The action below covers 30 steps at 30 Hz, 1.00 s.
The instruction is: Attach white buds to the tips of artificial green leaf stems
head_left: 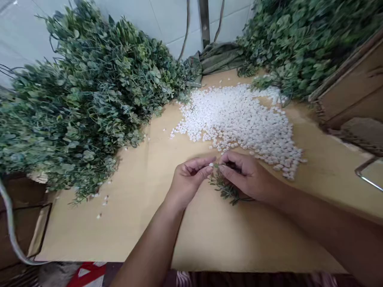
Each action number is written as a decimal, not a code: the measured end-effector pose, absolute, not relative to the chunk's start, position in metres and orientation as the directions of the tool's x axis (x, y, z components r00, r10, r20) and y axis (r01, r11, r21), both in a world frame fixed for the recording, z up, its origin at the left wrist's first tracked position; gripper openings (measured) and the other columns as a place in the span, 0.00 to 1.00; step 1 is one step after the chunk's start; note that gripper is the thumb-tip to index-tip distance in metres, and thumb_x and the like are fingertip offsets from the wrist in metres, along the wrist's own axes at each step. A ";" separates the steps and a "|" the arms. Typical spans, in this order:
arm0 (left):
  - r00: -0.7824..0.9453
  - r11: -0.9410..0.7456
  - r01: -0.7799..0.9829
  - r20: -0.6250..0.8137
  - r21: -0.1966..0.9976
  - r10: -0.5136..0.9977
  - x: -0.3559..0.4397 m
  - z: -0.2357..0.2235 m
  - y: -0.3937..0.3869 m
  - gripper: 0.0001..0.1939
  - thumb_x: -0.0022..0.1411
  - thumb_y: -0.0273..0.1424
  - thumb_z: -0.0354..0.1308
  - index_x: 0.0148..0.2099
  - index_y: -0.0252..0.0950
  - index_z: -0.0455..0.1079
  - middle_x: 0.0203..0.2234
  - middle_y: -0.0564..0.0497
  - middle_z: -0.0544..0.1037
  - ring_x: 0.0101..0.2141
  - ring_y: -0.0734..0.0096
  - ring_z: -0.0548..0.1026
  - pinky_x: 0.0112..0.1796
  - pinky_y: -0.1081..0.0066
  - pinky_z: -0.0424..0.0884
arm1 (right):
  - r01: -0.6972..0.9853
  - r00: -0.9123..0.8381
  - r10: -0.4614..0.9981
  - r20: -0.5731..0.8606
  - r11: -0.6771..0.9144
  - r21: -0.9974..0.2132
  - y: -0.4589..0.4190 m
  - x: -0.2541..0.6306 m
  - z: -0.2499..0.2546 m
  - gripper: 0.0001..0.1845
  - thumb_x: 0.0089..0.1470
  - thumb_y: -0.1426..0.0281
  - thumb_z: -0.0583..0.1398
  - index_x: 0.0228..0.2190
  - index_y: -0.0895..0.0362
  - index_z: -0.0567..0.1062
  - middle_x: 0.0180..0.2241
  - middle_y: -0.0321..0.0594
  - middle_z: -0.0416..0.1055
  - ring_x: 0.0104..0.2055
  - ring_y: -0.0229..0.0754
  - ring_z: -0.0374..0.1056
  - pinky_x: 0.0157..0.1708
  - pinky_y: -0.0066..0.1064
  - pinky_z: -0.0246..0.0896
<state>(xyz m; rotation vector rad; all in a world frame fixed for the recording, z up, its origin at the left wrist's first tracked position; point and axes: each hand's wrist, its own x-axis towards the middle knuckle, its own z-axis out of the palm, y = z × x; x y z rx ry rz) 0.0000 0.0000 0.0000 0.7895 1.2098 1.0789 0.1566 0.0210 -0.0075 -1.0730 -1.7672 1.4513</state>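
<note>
Close together over the front middle of the table, my two hands meet at the tip of a small artificial leaf sprig [228, 189]. My left hand [191, 175] pinches a small white bead-like piece [211, 164] between thumb and fingertips. With thumb and forefinger, my right hand [243, 173] grips the sprig's end right beside that piece. The rest of the sprig hangs below my right fingers, its stem running under the palm. Just beyond my hands spreads a wide heap of the same small white pieces [239, 115].
A large pile of artificial greenery [98, 91] covers the left of the table [143, 223]. More greenery [299, 48] rises at the back right, beside a cardboard box [353, 83]. A bent metal bar [368, 175] juts in at right. A few loose white pieces [99, 215] lie at left.
</note>
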 end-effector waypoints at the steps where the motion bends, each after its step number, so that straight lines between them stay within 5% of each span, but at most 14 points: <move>1: 0.001 0.313 -0.215 -0.320 0.925 0.947 0.000 0.001 -0.001 0.10 0.41 0.30 0.69 0.31 0.36 0.77 0.25 0.53 0.80 0.27 0.78 0.74 0.34 0.77 0.69 | 0.202 -0.491 0.871 -0.038 0.071 -0.977 0.021 0.157 -0.008 0.08 0.52 0.67 0.52 0.24 0.57 0.63 0.18 0.29 0.55 0.19 0.31 0.51 0.17 0.23 0.47; 14: -0.057 0.255 -0.198 -0.271 0.946 0.961 0.002 0.000 0.003 0.12 0.35 0.32 0.71 0.26 0.34 0.76 0.17 0.54 0.77 0.19 0.81 0.71 0.26 0.79 0.70 | 0.161 -0.494 0.867 -0.067 0.016 -0.987 0.021 0.157 -0.008 0.10 0.52 0.66 0.53 0.24 0.58 0.65 0.19 0.33 0.60 0.20 0.33 0.55 0.19 0.25 0.50; 30: -0.051 0.126 -0.103 -0.132 0.987 0.990 0.001 -0.005 0.002 0.08 0.42 0.30 0.68 0.29 0.36 0.77 0.25 0.53 0.79 0.27 0.77 0.75 0.35 0.76 0.73 | 0.178 -0.488 0.864 -0.122 -0.039 -0.983 0.024 0.157 -0.008 0.10 0.52 0.66 0.54 0.23 0.57 0.65 0.19 0.35 0.64 0.21 0.34 0.58 0.20 0.25 0.54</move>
